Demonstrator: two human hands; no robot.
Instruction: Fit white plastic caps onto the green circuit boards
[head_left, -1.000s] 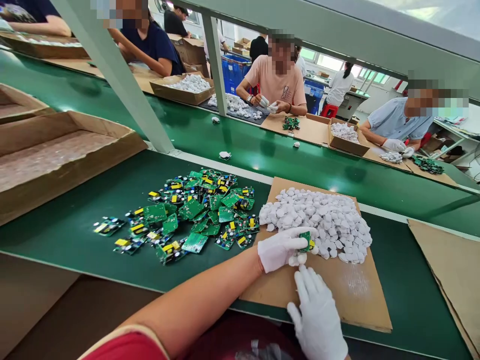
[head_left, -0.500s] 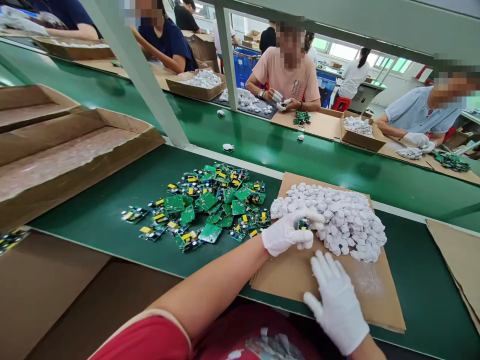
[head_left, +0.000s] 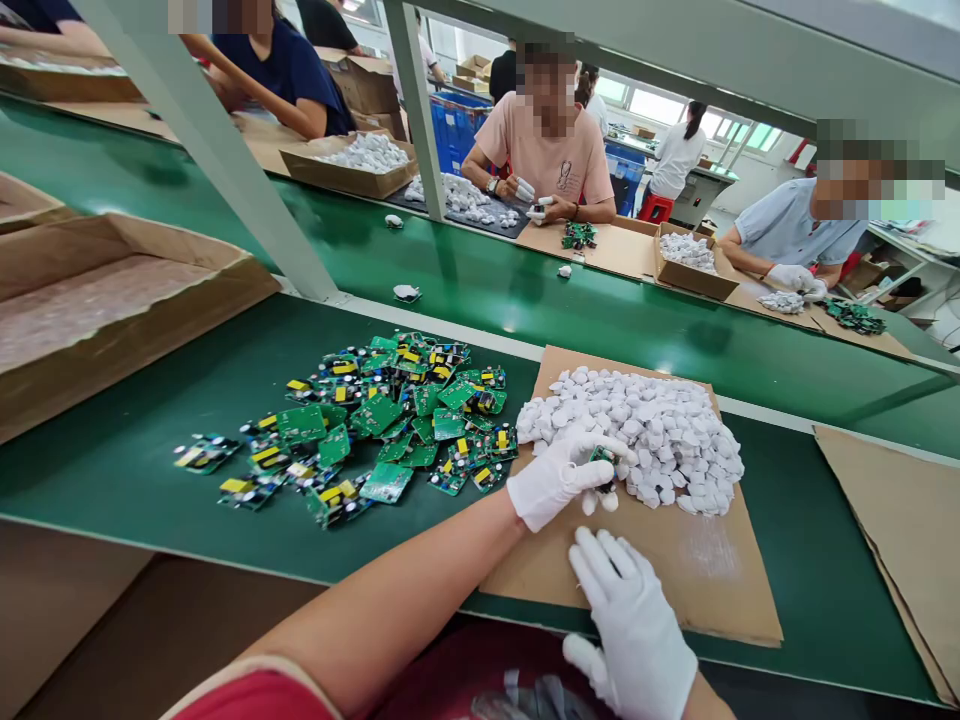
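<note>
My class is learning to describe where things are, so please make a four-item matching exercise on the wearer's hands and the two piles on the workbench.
Column 1
1. Left hand
2. Right hand
3. White pieces
4. Pile of boards

Column 2
A. Open, at the near edge of the cardboard
B. Spread on the green bench, left of the cardboard
C. Gripping a single board
D. Heaped on the cardboard

Pairs: 1-C, 2-A, 3-D, 4-B

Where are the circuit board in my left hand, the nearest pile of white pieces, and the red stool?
Circuit board (head_left: 602,455), head view: green upper part.
Nearest white pile (head_left: 652,430), head view: middle.
Red stool (head_left: 656,207), head view: upper part.
</note>
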